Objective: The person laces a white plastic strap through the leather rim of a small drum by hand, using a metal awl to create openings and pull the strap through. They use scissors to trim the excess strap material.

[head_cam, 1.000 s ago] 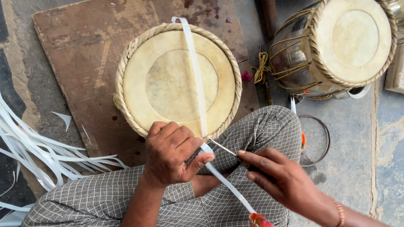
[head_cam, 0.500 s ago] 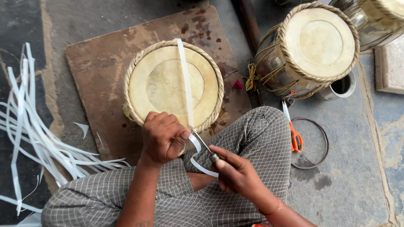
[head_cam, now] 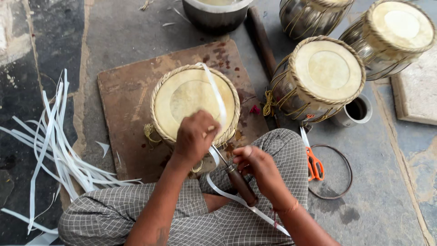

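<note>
One view is given, from the head camera, looking down at a seated person's lap and hands. A drum (head_cam: 191, 98) with a pale skin and a braided rim is stood on a brown board (head_cam: 125, 95), near the board's near edge and toward its right side. A white strap (head_cam: 216, 98) is laid across the skin from the far rim to the near rim, and its loose end is trailed down over the checked cloth of the lap toward the bottom edge of the picture. The left hand (head_cam: 195, 136) is curled at the drum's near rim, with its fingers closed over the strap there. The right hand (head_cam: 255, 166) is closed around a tool (head_cam: 239, 180) with a dark wooden handle; the tool's thin metal shaft is pointed up toward the rim, just beside the left hand. How the shaft meets the strap cannot be told.

To the left of the board, loose white strips (head_cam: 54, 150) are spread on the floor. To the right of the lap, orange-handled scissors (head_cam: 312, 159) are laid against a wire ring (head_cam: 337, 175). Past the board's right edge, a second drum (head_cam: 325, 73) is tilted, with a small cup (head_cam: 357, 109) just beside it. More drums (head_cam: 400, 32) and a metal pot (head_cam: 216, 13) are set along the far edge.
</note>
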### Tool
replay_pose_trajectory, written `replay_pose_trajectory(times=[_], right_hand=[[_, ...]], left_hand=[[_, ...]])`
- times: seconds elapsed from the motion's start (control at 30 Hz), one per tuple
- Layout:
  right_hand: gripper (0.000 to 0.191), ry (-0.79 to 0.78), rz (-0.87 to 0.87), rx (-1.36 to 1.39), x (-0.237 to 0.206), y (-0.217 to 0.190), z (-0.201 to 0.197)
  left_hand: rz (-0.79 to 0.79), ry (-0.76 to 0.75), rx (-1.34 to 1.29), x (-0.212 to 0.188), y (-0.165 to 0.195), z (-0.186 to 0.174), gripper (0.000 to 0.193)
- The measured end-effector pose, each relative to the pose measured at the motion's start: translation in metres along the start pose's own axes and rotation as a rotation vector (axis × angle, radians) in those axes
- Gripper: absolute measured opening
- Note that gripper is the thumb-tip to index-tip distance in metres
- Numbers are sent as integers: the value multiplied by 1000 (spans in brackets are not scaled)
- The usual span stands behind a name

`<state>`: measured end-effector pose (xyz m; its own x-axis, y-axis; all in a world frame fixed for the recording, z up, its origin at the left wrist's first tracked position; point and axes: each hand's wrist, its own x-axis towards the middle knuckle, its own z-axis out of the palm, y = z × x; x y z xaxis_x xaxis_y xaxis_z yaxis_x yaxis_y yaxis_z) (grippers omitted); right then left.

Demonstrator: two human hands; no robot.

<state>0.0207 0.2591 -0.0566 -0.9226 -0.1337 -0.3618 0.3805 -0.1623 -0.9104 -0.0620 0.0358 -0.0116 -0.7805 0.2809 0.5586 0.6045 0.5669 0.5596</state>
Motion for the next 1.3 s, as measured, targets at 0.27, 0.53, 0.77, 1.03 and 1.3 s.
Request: replay_pose_trajectory(times=[0.27,0.53,0.77,1.03,1.3], right_hand=[[26,-285,224,110,11,-24,1],[36,-515,-233,112,-108,-74,-101],[19,41,57,-82,-39,-68,-8],[23,-388,-92,-206,-69,-60,32],[18,-239,-211,-84,-66,-51,32]], left_hand=[[143,67,209,-20,7,-12,9],[-272,198,101,-18,-15,-2,25],[-433,43,-494,-44,51,7,17],[-629,364,-694,-96,0,-14,34],[-457,-76,-523,-99,53,20,42]])
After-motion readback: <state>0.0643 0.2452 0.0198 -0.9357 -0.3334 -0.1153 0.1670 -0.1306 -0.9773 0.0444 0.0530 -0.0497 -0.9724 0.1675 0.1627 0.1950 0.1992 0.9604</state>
